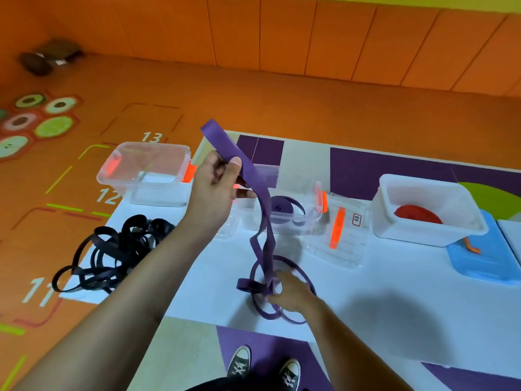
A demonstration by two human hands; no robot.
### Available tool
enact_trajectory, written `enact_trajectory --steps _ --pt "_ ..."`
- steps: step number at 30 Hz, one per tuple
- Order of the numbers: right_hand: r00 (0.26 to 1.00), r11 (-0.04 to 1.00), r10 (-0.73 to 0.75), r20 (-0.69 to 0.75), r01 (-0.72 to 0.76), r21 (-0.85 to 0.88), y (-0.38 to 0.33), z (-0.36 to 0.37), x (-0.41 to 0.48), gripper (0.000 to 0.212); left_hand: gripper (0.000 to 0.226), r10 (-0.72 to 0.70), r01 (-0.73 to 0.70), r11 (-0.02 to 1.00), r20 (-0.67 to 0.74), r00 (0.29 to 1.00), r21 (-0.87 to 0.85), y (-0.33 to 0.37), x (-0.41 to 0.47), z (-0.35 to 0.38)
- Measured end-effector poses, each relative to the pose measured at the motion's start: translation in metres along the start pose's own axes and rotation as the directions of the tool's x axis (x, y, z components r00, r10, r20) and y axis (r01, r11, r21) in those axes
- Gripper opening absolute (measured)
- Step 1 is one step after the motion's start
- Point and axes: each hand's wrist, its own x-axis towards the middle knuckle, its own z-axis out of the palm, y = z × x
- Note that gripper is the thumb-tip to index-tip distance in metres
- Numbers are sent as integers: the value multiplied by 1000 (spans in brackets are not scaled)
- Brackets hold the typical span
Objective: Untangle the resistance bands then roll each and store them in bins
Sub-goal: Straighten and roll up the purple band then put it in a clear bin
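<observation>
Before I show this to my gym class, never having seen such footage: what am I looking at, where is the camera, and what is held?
No machine here: one camera, worn on a person's head, looks down at their two bare hands. The left hand is raised, its grip pinching a purple band that hangs down to a tangle on the white sheet, where the right hand touches it; blur hides whether it pinches. To the left lies a black band tangle. Behind stand a left clear bin, empty, a middle clear bin holding a rolled purple band, and a white bin holding a red roll.
</observation>
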Motion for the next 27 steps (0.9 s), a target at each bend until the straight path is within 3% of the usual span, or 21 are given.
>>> enact_trajectory --steps 3,7,11,15,17,20,22,24,27 --pt "995 998 28 94 -23 -56 13 25 -1 63 11 23 -22 999 -23 999 45 -2 1 -7" --pt "999 958 -52 -8 48 -283 26 43 -5 84 12 41 -38 999 -144 989 25 -5 7 -13" --pt "1000 970 11 -7 -12 -245 49 49 -12 68 12 79 -54 993 -245 966 104 -14 12 -20" --pt "999 879 45 -19 -49 -474 95 38 -24 28 16 133 -88 984 -309 942 155 -26 15 -20" --pt "988 856 107 -111 -148 -495 125 25 -36 21 15 134 -74 979 -330 934 188 -35 13 -18" --pt "903 758 253 -346 -407 -509 171 -9 -64 28 8 99 -29 976 -323 941 215 -47 8 -13" --pt "818 692 401 -412 -565 -450 196 -33 -74 37 5 69 -3 977 -299 952 214 -53 4 -10" --pt "785 695 508 -354 -616 -371 213 -47 -72 52 6 21 32 979 -254 967 203 -60 0 -6" --pt "819 803 519 -244 -565 -189 210 -53 -63 77 7 -37 58 976 -104 994 210 -69 -12 9"
